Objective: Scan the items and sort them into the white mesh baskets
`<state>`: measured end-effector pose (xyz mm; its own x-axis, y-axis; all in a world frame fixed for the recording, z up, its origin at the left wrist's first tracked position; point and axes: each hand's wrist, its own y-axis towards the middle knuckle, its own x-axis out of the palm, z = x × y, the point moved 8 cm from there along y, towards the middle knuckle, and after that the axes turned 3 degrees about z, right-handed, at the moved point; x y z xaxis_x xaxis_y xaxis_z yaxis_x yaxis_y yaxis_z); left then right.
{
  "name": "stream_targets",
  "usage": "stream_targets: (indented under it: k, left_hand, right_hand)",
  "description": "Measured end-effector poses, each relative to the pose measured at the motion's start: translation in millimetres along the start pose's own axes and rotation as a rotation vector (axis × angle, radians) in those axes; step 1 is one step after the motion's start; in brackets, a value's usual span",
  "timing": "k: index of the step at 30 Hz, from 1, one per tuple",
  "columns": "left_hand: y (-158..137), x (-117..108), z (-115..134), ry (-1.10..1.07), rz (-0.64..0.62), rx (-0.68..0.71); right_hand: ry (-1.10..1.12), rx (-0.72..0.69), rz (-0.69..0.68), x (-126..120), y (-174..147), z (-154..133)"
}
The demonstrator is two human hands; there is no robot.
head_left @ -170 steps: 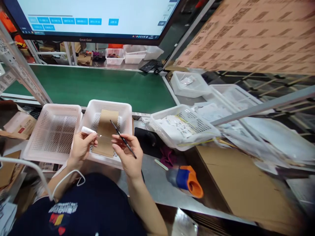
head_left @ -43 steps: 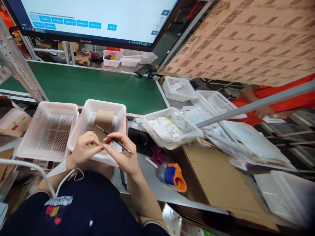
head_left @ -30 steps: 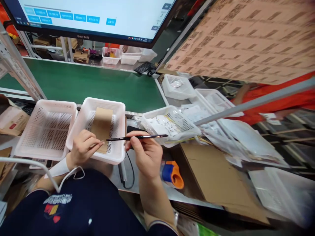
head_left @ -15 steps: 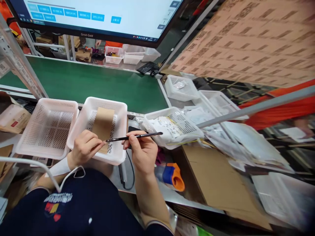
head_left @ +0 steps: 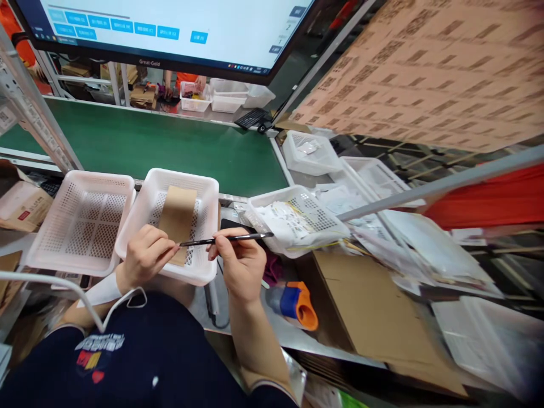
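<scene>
A slim black stick point(head_left: 229, 238), pen-like or brush-like, lies almost level in front of me. My right hand point(head_left: 243, 262) grips it near the middle between thumb and fingers. At its left tip, the thumb and fingers of my left hand point(head_left: 147, 253) are pinched together. Just beyond both hands is a white perforated basket point(head_left: 208, 195), holding a flat brown cardboard piece point(head_left: 181, 209). My left hand partly covers the basket's near side.
Left of it stands another white basket point(head_left: 51, 226). Behind runs a green belt point(head_left: 170, 147) under a monitor point(head_left: 170, 34). To the right are a basket of white packets point(head_left: 289, 221), an orange-and-blue tape dispenser point(head_left: 300, 306) and cardboard point(head_left: 382, 306). A co-worker's hand point(head_left: 199, 84) reaches over a far basket.
My right hand has shifted slightly left with the stick, while my left hand stays nearly still. Across the belt, the co-worker's hand has come over a basket.
</scene>
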<state>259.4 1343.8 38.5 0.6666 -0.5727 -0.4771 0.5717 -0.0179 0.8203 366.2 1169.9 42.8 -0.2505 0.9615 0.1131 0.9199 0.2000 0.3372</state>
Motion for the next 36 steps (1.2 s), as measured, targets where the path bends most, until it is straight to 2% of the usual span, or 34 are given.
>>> stream_targets:
  k: [11, 17, 24, 29, 36]
  left_hand:
    - [-6, 2, -4, -0.013, -0.025, 0.005]
    - [-4, 2, -2, 0.001, -0.013, 0.021]
    - [-1, 1, 4, 0.017, -0.002, 0.003]
    - [1, -1, 8, 0.023, -0.003, 0.019]
    - [-1, 4, 9, 0.028, -0.029, 0.052]
  right_hand:
    - [0.022, 0.024, -0.048, 9, -3, 6]
    - [-0.018, -0.004, -0.030, 4, -5, 4]
    - [-0.095, -0.124, -0.024, -3, -16, -9]
    - [-0.136, -0.231, -0.064, 1, -19, -22]
    - [-0.233, -0.310, -0.102, 4, -15, -29]
